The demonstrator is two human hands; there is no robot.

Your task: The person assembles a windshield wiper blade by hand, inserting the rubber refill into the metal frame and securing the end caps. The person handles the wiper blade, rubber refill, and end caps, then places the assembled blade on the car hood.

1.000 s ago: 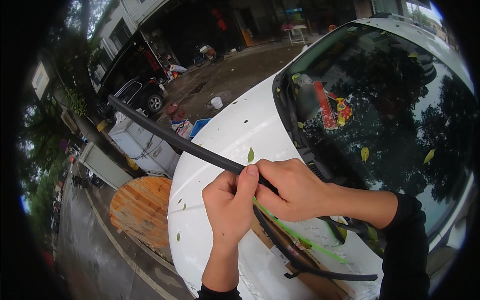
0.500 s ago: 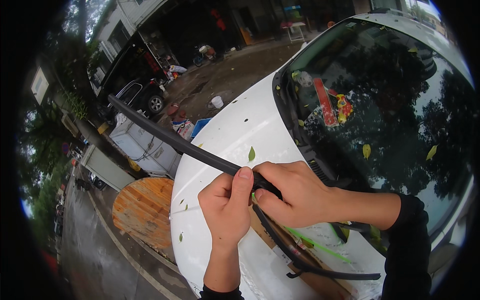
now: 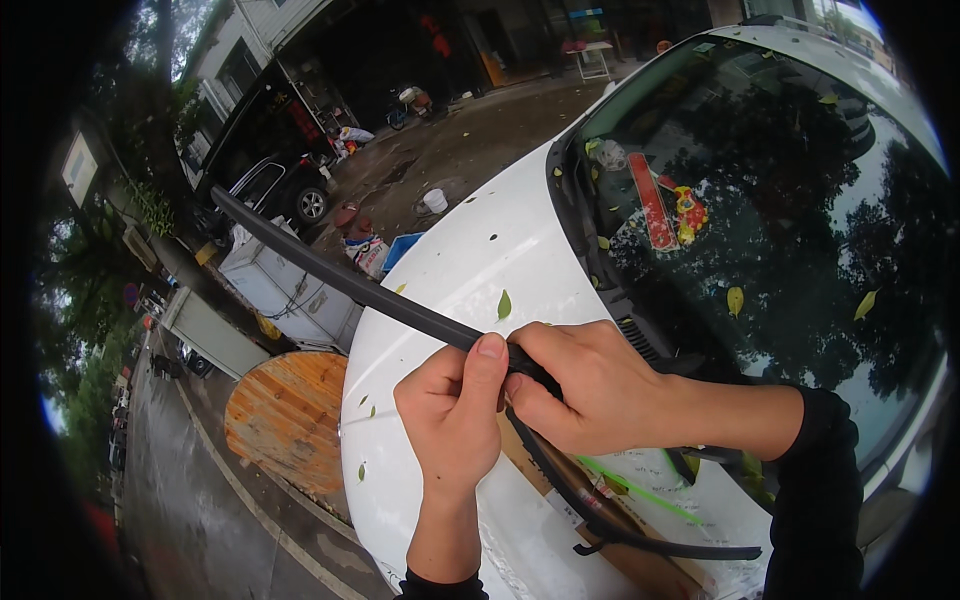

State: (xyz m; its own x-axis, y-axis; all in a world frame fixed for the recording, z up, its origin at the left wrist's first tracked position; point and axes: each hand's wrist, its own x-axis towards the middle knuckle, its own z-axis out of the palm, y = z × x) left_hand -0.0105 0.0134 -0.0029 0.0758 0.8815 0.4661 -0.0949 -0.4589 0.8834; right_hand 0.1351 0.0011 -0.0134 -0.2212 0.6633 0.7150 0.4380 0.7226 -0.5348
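A long black wiper blade (image 3: 350, 284) is held across my front, its free end reaching to the upper left. My left hand (image 3: 448, 420) is closed on it near its lower end, thumb pressed flat on top. Right beside it, my right hand (image 3: 595, 392) pinches the blade's end between thumb and fingers; the fingers hide what is at that end. Below my hands, a second, curved black wiper blade (image 3: 680, 549) lies over brown cardboard and clear printed packaging on the white car hood (image 3: 470, 255).
The windshield (image 3: 780, 220) rises at right, scattered with leaves. A bright green strip (image 3: 640, 488) lies by the packaging. Left of the hood stand a round wooden top (image 3: 285, 420) and a white cabinet (image 3: 295, 290). Farther off are a white bucket (image 3: 435, 201) and a dark car (image 3: 290, 195).
The far end of the wiper blade has shifted very slightly to the left. Both hands keep the same hold.
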